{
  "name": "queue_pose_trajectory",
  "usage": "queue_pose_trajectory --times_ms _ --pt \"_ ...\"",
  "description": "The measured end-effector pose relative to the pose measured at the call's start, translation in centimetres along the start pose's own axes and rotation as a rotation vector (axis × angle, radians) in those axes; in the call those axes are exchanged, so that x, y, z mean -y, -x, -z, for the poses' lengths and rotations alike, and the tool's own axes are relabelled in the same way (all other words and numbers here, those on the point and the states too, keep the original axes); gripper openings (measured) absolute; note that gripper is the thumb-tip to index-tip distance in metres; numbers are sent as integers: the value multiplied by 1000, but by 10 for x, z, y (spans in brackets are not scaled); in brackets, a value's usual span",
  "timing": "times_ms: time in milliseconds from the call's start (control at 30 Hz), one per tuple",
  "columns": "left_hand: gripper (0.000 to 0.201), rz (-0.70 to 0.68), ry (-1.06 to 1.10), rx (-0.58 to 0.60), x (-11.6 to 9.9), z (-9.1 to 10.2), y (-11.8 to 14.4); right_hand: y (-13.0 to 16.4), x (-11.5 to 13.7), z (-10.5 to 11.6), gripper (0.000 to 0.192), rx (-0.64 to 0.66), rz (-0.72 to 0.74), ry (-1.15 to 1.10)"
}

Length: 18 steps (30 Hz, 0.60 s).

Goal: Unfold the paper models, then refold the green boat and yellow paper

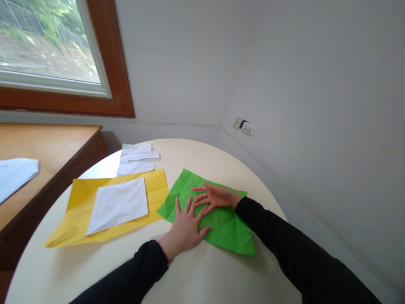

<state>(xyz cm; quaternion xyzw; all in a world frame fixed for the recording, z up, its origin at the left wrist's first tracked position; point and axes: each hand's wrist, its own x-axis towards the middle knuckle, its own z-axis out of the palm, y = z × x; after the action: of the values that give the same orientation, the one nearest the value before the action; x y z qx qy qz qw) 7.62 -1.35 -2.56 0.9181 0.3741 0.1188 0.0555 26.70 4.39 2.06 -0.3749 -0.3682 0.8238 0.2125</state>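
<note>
A creased green sheet of paper [229, 228] lies unfolded on the round table [202, 274], its corners lifting a little. My left hand [186, 228] rests palm down on the sheet's left part, fingers spread. From the right, my right hand [217, 197] reaches over the paper, turned partly on its side with its fingers apart. The fingertips of both hands come close together near the middle of the sheet; whether they touch I cannot tell. Neither hand grips anything.
Left of the green sheet is a yellow sheet [76, 211] with a white sheet [122, 204] on top. Behind them lie several white paper pieces [136, 164]. A wooden desk [53, 143] with light-blue paper or cloth [15, 175] stands at left. Wall sockets [248, 128] are beyond the table.
</note>
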Motion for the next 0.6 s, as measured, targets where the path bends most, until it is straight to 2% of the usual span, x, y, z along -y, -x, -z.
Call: queue_pose_trajectory --times_ms 167,367,500,600 --pt "60 -11 8 -4 0 3 1 -5 5 22 50 -9 -25 8" --pt "58 -17 -5 -4 0 6 2 -7 20 43 50 -135 25 87" --pt "57 -10 -13 -12 -1 5 2 -10 22 45 42 -266 126 131" --pt "57 -4 -22 -17 -1 5 2 -11 12 39 35 -370 268 268"
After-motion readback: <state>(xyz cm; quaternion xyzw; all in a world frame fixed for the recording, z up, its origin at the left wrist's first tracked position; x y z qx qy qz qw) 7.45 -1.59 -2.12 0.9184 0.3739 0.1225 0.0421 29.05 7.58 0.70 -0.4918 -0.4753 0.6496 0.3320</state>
